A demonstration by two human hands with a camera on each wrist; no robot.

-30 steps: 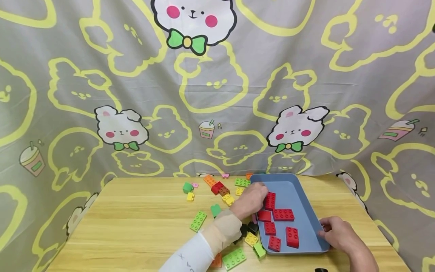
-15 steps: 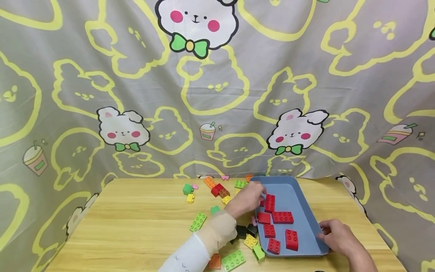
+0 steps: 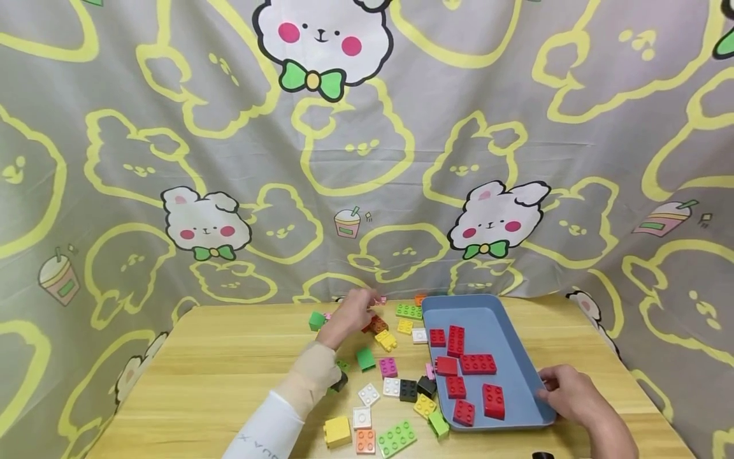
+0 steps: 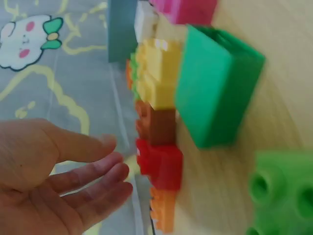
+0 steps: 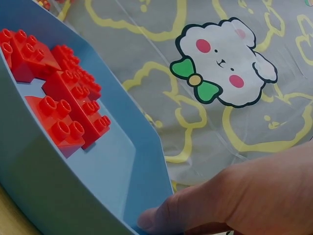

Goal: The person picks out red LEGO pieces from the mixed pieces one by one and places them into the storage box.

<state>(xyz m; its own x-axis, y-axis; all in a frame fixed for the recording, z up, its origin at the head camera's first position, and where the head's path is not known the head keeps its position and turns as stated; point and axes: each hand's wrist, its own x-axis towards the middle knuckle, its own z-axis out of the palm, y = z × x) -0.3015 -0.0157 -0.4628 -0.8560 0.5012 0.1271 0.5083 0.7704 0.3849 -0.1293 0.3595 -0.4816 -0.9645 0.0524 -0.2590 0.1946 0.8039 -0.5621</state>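
My left hand (image 3: 351, 313) hovers over the far bricks, beside a red building brick (image 4: 165, 166) that sits between a brown brick (image 4: 160, 125) and an orange brick (image 4: 164, 209). Its fingers are loosely bent in the left wrist view, with nothing between them. At the right, my right hand (image 3: 568, 390) holds the near right edge of a blue tray (image 3: 518, 344), its thumb (image 5: 159, 218) over the rim. Several red bricks (image 3: 478, 364) lie in the tray's left half. In the head view the left hand partly hides the red brick outside the tray.
Several loose bricks in other colours lie left of the tray, among them a green brick (image 3: 366, 359), a magenta brick (image 3: 388, 367), a yellow brick (image 3: 337, 432) and a black brick (image 3: 408, 390). A patterned cloth (image 3: 401, 159) hangs behind the wooden table (image 3: 218, 376).
My left hand has left the tray's left side and moved left to the far bricks. A small red brick now lies at the tray's left wall. The right hand keeps its place.
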